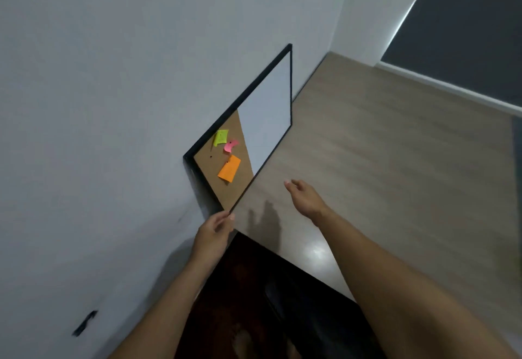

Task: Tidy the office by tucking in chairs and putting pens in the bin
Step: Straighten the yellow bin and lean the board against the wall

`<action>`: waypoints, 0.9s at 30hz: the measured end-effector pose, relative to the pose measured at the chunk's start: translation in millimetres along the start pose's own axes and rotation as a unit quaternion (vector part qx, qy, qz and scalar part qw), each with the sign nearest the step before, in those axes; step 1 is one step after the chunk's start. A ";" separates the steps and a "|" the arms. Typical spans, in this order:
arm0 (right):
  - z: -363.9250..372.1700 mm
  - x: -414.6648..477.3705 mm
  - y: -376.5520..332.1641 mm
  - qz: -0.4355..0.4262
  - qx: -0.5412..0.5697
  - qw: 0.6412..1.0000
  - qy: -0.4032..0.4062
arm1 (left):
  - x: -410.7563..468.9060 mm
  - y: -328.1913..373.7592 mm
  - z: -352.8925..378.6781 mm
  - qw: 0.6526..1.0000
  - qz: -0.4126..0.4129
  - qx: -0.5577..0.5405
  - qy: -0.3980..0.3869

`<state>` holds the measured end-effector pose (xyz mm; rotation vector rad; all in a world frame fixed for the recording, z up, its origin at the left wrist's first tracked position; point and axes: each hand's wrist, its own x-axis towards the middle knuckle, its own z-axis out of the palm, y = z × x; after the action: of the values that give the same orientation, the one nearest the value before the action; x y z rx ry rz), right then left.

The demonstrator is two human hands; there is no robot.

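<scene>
No chair, pen or bin is in view. A black-framed board (265, 110), half cork and half whiteboard, leans against the white wall on top of a wooden desk (367, 147). Yellow, pink and orange sticky notes (229, 171) are pinned to the cork part. My left hand (215, 231) pinches the board's near bottom corner. My right hand (306, 196) hovers above the desk just right of the board's lower edge, fingers apart and holding nothing.
The white wall (113, 104) fills the left side. A dark blind or window (466, 34) sits at the top right. Below the desk's near edge lies a dark floor area (268, 302). A small dark mark (84, 323) shows on the wall at lower left.
</scene>
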<state>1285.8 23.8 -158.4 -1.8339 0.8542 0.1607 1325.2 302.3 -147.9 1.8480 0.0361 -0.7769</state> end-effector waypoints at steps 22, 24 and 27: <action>-194.5 -289.5 223.2 0.125 0.072 0.974 0.175 | -128.1 39.4 233.2 0.947 0.136 0.141 -0.253; -209.1 -320.5 253.9 0.133 0.074 0.971 0.182 | -159.1 29.9 259.3 0.940 0.142 0.147 -0.272; -228.9 -368.9 297.8 0.142 0.078 0.965 0.208 | -206.6 14.3 295.5 0.927 0.152 0.162 -0.302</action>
<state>767.2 -52.2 -108.8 -1.6131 1.3846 -0.1152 1023.0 114.0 -89.1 1.7755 -0.7981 -1.1453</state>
